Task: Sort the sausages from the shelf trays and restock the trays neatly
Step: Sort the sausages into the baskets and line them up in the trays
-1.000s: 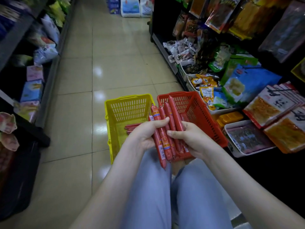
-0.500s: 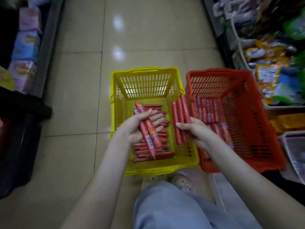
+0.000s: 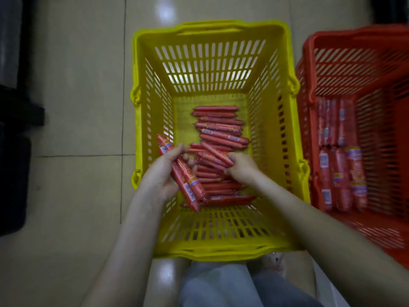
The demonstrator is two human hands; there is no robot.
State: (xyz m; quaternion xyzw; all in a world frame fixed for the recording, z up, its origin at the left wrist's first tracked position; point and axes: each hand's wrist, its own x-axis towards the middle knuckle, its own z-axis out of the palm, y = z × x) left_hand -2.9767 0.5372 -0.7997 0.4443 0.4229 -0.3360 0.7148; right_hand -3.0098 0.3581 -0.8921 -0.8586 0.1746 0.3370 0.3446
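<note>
A yellow slotted basket (image 3: 210,32) stands on the floor in front of me with a pile of red wrapped sausages (image 3: 218,129) on its bottom. Inside the basket, my left hand (image 3: 161,173) grips a small bundle of sausages (image 3: 188,185) that point toward the far left. My right hand (image 3: 241,169) is lower in the basket and holds a few sausages (image 3: 217,155) just above the pile. To the right stands a red basket (image 3: 354,54) with thicker sausages (image 3: 338,169) lined up in rows.
Beige floor tiles (image 3: 77,85) surround the baskets. A dark shelf base (image 3: 15,140) runs along the left edge. My knees in light blue trousers (image 3: 221,284) are right behind the yellow basket's near rim.
The view has tilted down over the baskets. Both hands split the bundle and dropped into the yellow basket; my right hand moved left from the basket's right wall to the pile.
</note>
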